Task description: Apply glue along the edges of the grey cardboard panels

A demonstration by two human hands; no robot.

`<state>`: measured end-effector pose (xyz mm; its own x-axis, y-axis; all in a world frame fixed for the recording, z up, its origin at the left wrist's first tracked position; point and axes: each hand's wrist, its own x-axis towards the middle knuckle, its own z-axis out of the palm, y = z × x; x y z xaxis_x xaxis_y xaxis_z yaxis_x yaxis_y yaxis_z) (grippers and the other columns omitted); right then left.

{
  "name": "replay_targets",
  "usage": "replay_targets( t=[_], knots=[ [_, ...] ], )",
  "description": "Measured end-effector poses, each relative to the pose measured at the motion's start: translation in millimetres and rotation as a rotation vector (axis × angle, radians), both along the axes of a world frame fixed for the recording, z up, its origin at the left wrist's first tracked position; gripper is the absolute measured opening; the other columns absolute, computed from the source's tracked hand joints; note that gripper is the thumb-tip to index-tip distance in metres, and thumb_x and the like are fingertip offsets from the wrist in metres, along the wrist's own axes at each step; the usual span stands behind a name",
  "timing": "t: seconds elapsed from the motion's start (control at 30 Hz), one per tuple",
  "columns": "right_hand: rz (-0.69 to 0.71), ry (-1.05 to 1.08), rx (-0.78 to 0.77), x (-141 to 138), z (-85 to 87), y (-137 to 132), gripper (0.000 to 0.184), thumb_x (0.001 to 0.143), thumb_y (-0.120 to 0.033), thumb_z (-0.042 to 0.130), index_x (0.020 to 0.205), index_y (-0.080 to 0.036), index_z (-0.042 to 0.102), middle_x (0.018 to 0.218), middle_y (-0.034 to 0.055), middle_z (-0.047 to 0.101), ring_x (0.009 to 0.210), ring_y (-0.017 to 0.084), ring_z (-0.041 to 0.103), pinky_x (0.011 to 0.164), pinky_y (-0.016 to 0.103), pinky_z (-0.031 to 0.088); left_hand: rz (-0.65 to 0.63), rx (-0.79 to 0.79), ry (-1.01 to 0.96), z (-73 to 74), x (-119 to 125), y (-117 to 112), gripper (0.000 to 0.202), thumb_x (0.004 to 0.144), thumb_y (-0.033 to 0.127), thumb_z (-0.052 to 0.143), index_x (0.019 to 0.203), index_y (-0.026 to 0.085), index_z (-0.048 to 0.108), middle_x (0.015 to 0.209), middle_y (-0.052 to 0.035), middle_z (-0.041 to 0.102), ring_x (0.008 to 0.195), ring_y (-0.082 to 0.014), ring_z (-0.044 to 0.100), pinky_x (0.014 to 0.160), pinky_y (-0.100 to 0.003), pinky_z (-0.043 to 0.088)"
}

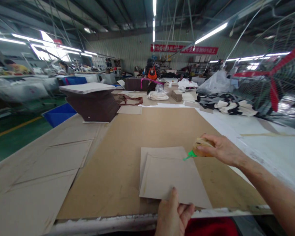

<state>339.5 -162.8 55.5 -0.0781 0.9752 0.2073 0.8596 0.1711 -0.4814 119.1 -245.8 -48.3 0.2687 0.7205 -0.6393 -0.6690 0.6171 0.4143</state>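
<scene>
Head view, left hand pinching card sheets, right hand gripping bottle

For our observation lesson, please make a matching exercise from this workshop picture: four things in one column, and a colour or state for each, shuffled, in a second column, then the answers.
Column 1
1. left hand
2. right hand
3. fan
4. bin

Column 2
A. blue, on the floor
B. grips the edge of the grey card
C. has red blades
D. holds the bottle with a green tip

Pairs: 1-B; 2-D; 3-C; 4-A
</scene>
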Motion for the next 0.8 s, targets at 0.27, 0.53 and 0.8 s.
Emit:
replay_targets(
  t=[0.27,0.53,0.8],
  knots=[
    [-0.064,0.013,0.004,17.5,-10.7,-9.4,0.028,0.085,-0.049,0.059,0.089,-0.023,0.067,0.08,-0.0002,0.069,0.072,0.021,0.062,0.066,0.032,0.045,-0.007,-0.024,0.058,9.5,-1.6,1.1,0.022,0.092,0.022,0.056,0.11,0.012,0.049,0.099,-0.0159,0.07,0.083,-0.0215,0.071,0.071,-0.031,0.061],
    [-0.038,-0.019,0.003,12.1,-4.6,-12.0,0.03,0.086,-0.05,0.057,0.089,-0.022,0.067,0.079,-0.0013,0.068,0.07,0.018,0.06,0.065,0.029,0.043,-0.009,-0.031,0.099,12.2,-1.5,2.3,0.021,0.092,0.02,0.056,0.109,0.009,0.051,0.102,-0.018,0.07,0.085,-0.0231,0.071,0.072,-0.032,0.061],
    [-0.031,0.059,-0.09,27.1,-3.1,-33.4,0.031,0.086,-0.051,0.059,0.092,-0.022,0.066,0.081,0.0,0.068,0.074,0.02,0.062,0.067,0.03,0.044,-0.019,-0.018,0.101,17.3,-1.2,1.0,0.022,0.093,0.019,0.054,0.113,0.009,0.052,0.101,-0.017,0.071,0.085,-0.0229,0.071,0.071,-0.031,0.06]
  ],
)
